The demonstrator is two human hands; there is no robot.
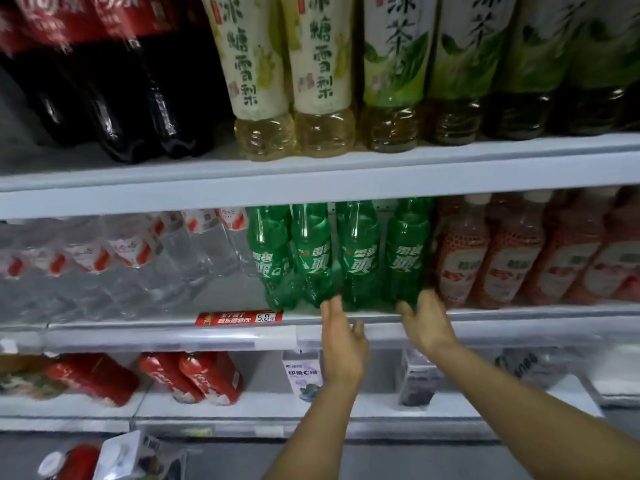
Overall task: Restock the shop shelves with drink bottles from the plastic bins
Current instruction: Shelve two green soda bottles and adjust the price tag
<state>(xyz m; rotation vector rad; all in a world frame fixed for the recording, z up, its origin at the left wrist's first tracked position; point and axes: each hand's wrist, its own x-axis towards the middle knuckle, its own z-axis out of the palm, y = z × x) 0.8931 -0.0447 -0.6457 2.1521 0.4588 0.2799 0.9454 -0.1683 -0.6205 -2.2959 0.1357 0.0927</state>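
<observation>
Honestly, the main risk was a domino tip.

Head view, the only one there was: the four front green soda bottles [358, 258] stood on the middle shelf [173, 336]. They were packed shoulder to shoulder between the clear water bottles [121, 258] and the pink drink bottles [512, 258], with more green ones behind. Both hands were working low, at the bases. A push that low on a tall, narrow bottle could kick the foot back and pitch the top forward over the shelf lip. A sideways shove could knock the leaning left-hand bottle [273, 268] into the water row, which itself looked slanted. The shelf above [311, 174] sat close over the caps, so there'd be little room to lift one out of a jam. Blur was heavy, so the spacing is my guess.

Pose: both forearms were bare, reaching up and forward from lower right.
- **Left hand** [343, 337]: open, palm turned inward, fingers straight. The tips touched the foot of the second green bottle, and the thumb splayed over the shelf edge.
- **Right hand** [427, 323]: open too, back of the hand up, fingertips against the base of the rightmost green bottle [407, 254].

Neither hand wrapped a bottle. Plastic bins weren't in shot.
</observation>
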